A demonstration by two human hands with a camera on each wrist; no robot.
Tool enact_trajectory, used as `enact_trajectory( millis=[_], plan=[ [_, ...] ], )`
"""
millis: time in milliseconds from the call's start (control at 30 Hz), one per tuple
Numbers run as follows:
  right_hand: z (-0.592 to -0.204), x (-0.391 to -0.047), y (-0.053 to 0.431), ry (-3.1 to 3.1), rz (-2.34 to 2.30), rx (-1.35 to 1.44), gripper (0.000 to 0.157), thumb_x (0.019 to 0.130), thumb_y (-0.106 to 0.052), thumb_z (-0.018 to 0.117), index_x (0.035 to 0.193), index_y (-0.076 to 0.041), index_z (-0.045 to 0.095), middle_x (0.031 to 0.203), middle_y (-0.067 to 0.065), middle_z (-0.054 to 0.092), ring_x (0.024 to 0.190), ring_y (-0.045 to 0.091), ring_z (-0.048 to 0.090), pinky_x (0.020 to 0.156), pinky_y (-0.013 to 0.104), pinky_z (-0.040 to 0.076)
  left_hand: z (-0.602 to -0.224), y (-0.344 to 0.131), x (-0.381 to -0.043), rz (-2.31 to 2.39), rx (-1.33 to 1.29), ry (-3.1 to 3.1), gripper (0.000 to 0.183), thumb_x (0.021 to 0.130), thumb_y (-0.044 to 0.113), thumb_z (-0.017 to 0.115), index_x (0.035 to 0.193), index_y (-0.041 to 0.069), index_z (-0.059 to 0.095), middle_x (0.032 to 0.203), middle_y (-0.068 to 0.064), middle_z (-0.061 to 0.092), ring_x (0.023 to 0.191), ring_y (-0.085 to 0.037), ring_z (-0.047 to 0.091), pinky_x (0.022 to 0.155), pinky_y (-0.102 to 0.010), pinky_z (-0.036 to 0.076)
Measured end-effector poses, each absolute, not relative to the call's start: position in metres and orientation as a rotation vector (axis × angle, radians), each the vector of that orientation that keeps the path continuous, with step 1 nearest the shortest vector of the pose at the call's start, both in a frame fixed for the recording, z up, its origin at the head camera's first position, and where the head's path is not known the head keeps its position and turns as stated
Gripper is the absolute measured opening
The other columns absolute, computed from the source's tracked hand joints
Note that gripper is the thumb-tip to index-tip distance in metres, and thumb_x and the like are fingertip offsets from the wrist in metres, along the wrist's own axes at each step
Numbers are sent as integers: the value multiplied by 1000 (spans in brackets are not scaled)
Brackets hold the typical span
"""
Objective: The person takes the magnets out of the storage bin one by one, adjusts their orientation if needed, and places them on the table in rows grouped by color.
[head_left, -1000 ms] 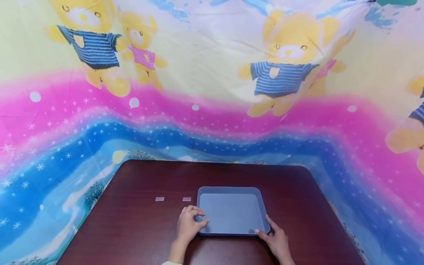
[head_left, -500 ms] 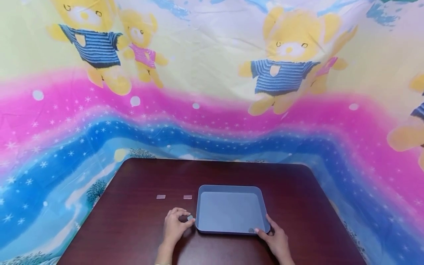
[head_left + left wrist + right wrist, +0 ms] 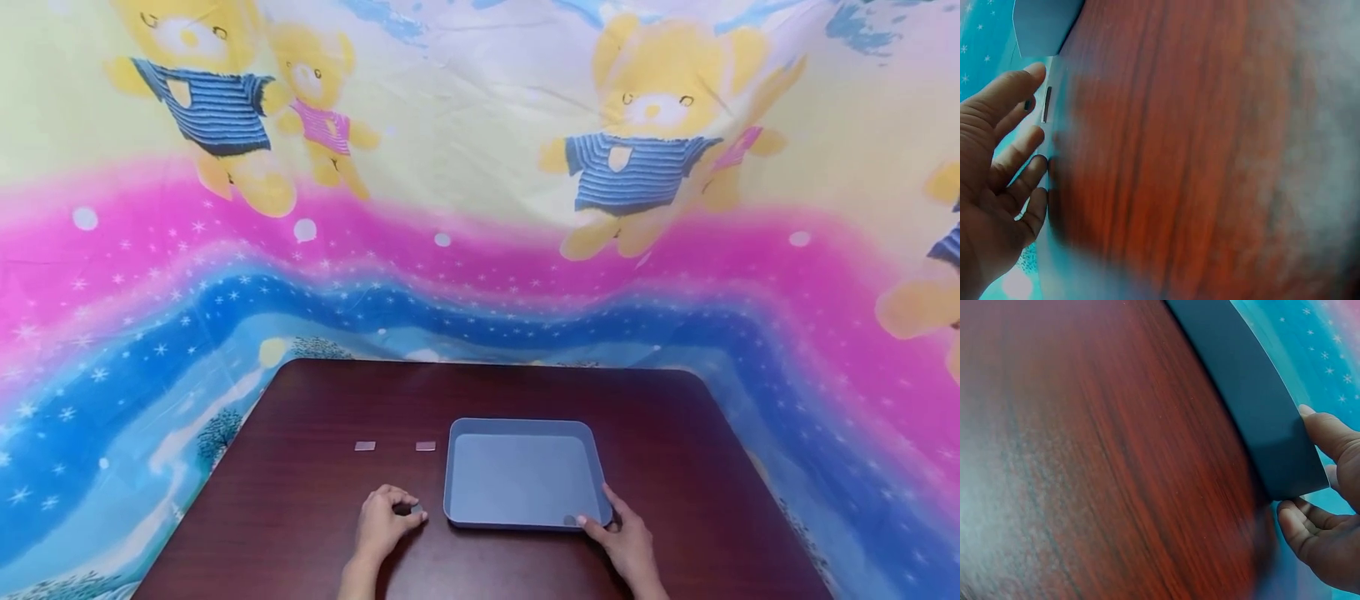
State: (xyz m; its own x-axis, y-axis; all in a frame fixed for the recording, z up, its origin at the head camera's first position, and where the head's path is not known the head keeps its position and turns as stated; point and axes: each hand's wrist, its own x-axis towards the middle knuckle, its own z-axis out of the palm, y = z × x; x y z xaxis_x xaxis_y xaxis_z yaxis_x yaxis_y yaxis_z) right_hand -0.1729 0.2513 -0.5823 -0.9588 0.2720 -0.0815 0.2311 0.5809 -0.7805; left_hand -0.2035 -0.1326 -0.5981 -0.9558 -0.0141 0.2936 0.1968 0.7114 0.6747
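My left hand (image 3: 381, 523) is low over the table, left of the tray, and pinches a small flat grey piece (image 3: 417, 507) between thumb and fingertips. Only a dark sliver of that piece shows in the left wrist view, with the other fingers close to the tabletop. A shallow grey-blue rectangular tray (image 3: 517, 479) lies on the table. My right hand (image 3: 628, 542) grips its near right corner, thumb at the rim and fingers at the outer side and underneath. Inside that corner, by the thumb, lies a small dark round piece (image 3: 570, 521).
Two small pinkish rectangular pieces, a left one (image 3: 364, 447) and a right one (image 3: 425, 447), lie apart on the dark wood table (image 3: 300, 500), left of the tray. A printed bear curtain (image 3: 465, 167) hangs behind the table.
My left hand has moved from the tray's left edge leftward and toward me, carrying the small grey piece down close to the table. My right hand keeps its grip on the corner.
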Motion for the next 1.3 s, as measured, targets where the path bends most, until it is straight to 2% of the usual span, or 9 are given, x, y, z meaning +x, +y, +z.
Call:
enact_trajectory(
  millis=[233,400,567,700,833,1000,1167,1300],
  plan=[
    [-580,-173,252,-2742,1341,-389,82,71,-37,79,138,-6,44,49,-4,37,43,10,36,42,25,31,-593,-131,-205,-1049,-106,-2763,20,61,28,85,76,19,75,84,6,57,86,-24,54,75,-42,43],
    [-575,-173,256,-2755,1378,-323,78,72,-31,79,137,-5,44,51,-2,39,44,10,38,42,25,33,-590,-130,-206,-1012,-119,-2783,22,60,28,85,78,20,76,83,7,54,83,-22,51,72,-43,42],
    [-568,-175,258,-2782,1362,-233,76,70,-22,81,133,-1,45,75,4,58,53,12,47,48,26,39,-588,-131,-204,-1029,-110,-2776,22,59,26,85,78,20,75,84,6,53,83,-22,49,71,-44,41],
    [-563,-178,259,-2838,1259,-203,75,68,-21,82,130,3,46,94,12,64,67,15,54,60,30,43,-588,-134,-202,-1054,-107,-2781,23,59,25,85,80,19,75,84,4,53,83,-23,49,72,-44,40],
    [-557,-178,258,-2906,1188,-220,74,68,-22,82,128,5,46,91,13,63,73,20,53,65,37,43,-590,-136,-201,-1067,-122,-2790,24,60,24,85,81,18,75,84,4,53,83,-23,49,72,-43,40],
    [-555,-178,257,-2920,1170,-223,73,68,-21,81,127,4,47,84,8,58,71,20,51,64,37,42,-590,-137,-202,-1064,-120,-2791,25,60,24,85,82,18,75,84,4,54,84,-23,51,72,-43,41],
    [-556,-176,259,-2925,1181,-231,74,67,-22,82,127,6,47,92,15,63,77,22,55,68,40,44,-581,-129,-201,-1152,-156,-2751,29,62,25,85,87,15,75,88,4,57,87,-23,54,76,-41,43],
    [-557,-178,259,-2914,1224,-248,74,68,-22,82,127,5,47,95,14,64,77,21,55,67,39,44,-572,-115,-204,-1153,-227,-2700,32,63,24,84,91,12,74,89,3,57,87,-22,53,75,-39,43]
  ],
)
